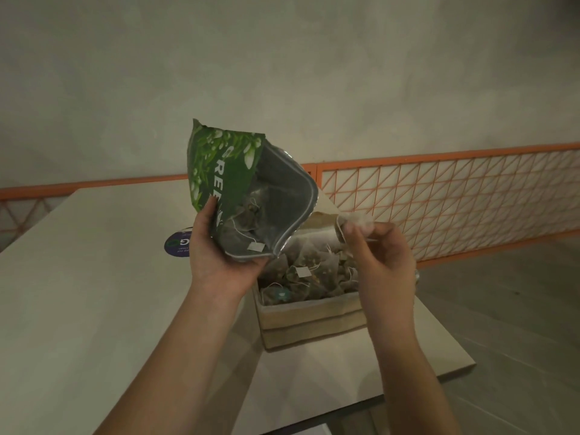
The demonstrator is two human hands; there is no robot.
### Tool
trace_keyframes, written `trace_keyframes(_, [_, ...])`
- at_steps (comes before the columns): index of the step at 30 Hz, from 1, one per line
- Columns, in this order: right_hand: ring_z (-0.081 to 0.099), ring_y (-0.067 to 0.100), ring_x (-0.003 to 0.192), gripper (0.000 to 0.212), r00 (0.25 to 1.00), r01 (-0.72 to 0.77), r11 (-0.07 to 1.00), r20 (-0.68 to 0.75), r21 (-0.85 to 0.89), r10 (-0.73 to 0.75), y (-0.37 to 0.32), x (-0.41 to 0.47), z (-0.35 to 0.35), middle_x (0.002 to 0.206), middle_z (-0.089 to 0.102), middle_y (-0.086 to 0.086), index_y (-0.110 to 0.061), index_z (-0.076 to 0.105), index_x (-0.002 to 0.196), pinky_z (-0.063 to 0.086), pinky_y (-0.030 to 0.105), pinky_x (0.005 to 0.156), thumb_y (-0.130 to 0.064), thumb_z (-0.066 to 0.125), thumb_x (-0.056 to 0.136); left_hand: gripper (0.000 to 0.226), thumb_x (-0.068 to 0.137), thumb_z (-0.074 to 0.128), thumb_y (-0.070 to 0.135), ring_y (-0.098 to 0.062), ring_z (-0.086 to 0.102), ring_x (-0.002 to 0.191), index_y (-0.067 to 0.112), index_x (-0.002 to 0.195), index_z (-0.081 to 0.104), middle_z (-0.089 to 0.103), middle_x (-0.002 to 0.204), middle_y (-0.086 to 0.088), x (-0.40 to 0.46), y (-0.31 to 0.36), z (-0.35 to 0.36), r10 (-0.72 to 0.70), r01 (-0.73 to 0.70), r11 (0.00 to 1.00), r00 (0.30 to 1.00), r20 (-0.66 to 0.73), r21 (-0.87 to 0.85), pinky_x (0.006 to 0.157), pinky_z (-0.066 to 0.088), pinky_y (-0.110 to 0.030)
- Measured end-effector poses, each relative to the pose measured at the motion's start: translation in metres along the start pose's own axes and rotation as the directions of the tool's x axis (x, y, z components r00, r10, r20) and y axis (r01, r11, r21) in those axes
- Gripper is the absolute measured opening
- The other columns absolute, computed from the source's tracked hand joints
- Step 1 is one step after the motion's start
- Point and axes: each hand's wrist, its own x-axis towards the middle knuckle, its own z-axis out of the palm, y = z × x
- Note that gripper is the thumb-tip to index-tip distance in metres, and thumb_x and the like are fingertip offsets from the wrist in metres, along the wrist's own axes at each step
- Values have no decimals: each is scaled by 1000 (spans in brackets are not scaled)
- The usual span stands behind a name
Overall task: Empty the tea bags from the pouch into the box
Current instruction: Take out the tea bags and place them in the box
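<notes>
My left hand [219,252] grips a green pouch [219,164] from below, its silver-lined mouth turned toward me, wide and gaping. Several tea bags [248,221] with strings and white tags lie inside it. Under and right of the pouch stands a tan cardboard box [314,321], its lid flap raised, holding several pyramid tea bags [310,274]. My right hand [379,259] hovers over the box's right side and pinches one pale tea bag [356,222] between its fingertips.
The box rests on a pale table [94,277] whose right edge runs close beside it. A round dark blue label [177,246] lies on the table behind my left hand. An orange lattice railing [439,196] runs along the back and right.
</notes>
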Motion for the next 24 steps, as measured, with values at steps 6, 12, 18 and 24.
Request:
trace_keyframes(6, [63, 14, 75, 24, 994, 105, 961, 53, -255, -95, 12, -1, 0, 82, 63, 2, -26, 55, 86, 52, 20, 68, -8, 72, 85, 52, 96, 53, 48, -34, 59, 128, 21, 139, 61, 64, 137, -10, -3, -1, 2, -7, 7, 1000, 1000, -15, 18, 106, 45, -53])
trace_keyframes(12, [60, 10, 94, 32, 949, 277, 689, 304, -669, -86, 24, -3, -3, 106, 61, -7, -30, 60, 115, 55, 30, 77, -26, 69, 85, 52, 96, 53, 47, -33, 55, 133, 22, 141, 59, 62, 141, -9, -2, 1, -2, -14, 15, 1000, 1000, -28, 24, 116, 36, -51])
trace_keyframes(18, [59, 9, 94, 19, 918, 372, 611, 373, -699, -132, 24, -11, 3, 99, 64, -10, -27, 71, 102, 54, 36, 85, -25, 73, 83, 52, 96, 52, 47, -33, 55, 133, 21, 140, 60, 63, 140, -9, -7, 5, 1, -5, 5, 1000, 1000, -27, 26, 113, 39, -51])
trace_keyframes(24, [60, 3, 74, 38, 899, 394, 624, 425, -675, -108, 17, -14, 9, 74, 64, -19, -32, 71, 87, 51, 43, 81, -60, 46, 89, 54, 96, 51, 48, -31, 55, 133, 22, 143, 58, 61, 142, -8, -9, 6, 1, -2, 3, 1000, 1000, -22, 29, 103, 48, -49])
